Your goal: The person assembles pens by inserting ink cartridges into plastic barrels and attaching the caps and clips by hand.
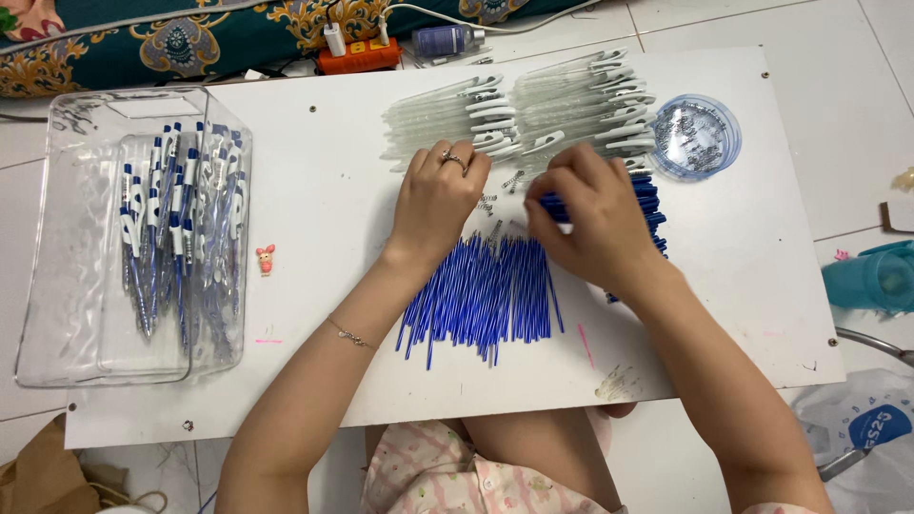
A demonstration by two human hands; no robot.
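Observation:
My left hand (436,195), with a ring on one finger, rests fingers-down at the near edge of a pile of clear pen barrels with white clips (519,109). My right hand (586,214) curls over small blue pen parts (649,205) and several little metal springs (490,202); what its fingers pinch is hidden. A heap of blue ink refills (481,295) lies just below both hands on the white board (324,314).
A clear plastic bin (71,286) at the left holds several assembled blue-and-white pens (176,228). A round blue-rimmed lid with springs (695,135) sits at the back right. A small pink figurine (265,258) lies on the board. A teal cup (871,276) stands off the right edge.

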